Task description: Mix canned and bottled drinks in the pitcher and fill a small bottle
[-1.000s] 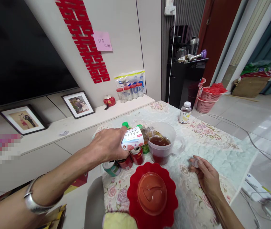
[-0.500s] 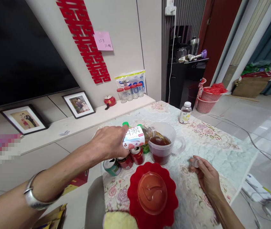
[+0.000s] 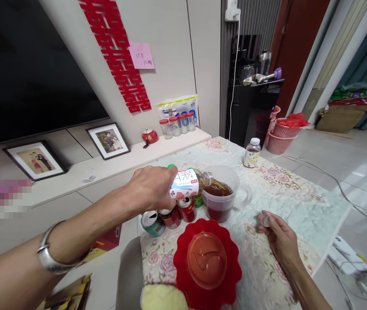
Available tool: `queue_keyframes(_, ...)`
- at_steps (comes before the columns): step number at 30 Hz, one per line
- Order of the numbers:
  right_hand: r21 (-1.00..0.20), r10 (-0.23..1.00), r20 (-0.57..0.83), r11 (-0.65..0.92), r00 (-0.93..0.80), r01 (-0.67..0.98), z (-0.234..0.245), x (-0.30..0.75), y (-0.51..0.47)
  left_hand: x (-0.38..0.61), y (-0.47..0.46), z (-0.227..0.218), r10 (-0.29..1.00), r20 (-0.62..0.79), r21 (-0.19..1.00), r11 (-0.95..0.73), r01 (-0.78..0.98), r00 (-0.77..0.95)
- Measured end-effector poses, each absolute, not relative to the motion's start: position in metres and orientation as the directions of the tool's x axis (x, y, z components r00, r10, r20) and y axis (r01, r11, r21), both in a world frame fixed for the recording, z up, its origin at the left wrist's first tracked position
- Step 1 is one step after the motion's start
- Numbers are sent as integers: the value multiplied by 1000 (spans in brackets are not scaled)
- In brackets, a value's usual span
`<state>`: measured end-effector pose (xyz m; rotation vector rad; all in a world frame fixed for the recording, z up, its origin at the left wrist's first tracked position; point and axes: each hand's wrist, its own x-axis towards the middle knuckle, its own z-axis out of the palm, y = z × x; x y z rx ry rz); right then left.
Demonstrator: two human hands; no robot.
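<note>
My left hand (image 3: 156, 185) is wrapped round a plastic drink bottle (image 3: 185, 183) with a white label, tilted nearly flat. Its mouth is over the rim of a clear plastic pitcher (image 3: 220, 206), and amber liquid runs into the dark reddish-brown drink inside. My right hand (image 3: 278, 234) pinches a small pale bottle cap (image 3: 265, 221) above the tablecloth, right of the pitcher. Beneath the bottle stand red cans (image 3: 187, 209) and a green can (image 3: 153, 224), opened at the top. Green-capped bottles behind my left hand are mostly hidden.
A red scalloped dish (image 3: 207, 297) with an orange-red round piece (image 3: 207, 260) sits at the near edge, beside a yellow cloth (image 3: 164, 298). A white-capped jar (image 3: 251, 153) stands farther back on the floral tablecloth (image 3: 283, 172). Red-lidded glass jars (image 3: 174, 127) line the cabinet.
Liquid keeps flowing from the bottle, and the level in the pitcher looks about the same. The view has shifted slightly; my right hand stays in place with the cap.
</note>
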<state>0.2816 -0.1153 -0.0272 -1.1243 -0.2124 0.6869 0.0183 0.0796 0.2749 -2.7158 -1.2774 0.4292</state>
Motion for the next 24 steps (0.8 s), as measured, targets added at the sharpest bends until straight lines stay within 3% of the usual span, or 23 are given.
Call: queue_keyframes(24,-886,609,-167,252,776,-389,-28,282,-115,36,73,294,712,-213,-391,-689,610,669)
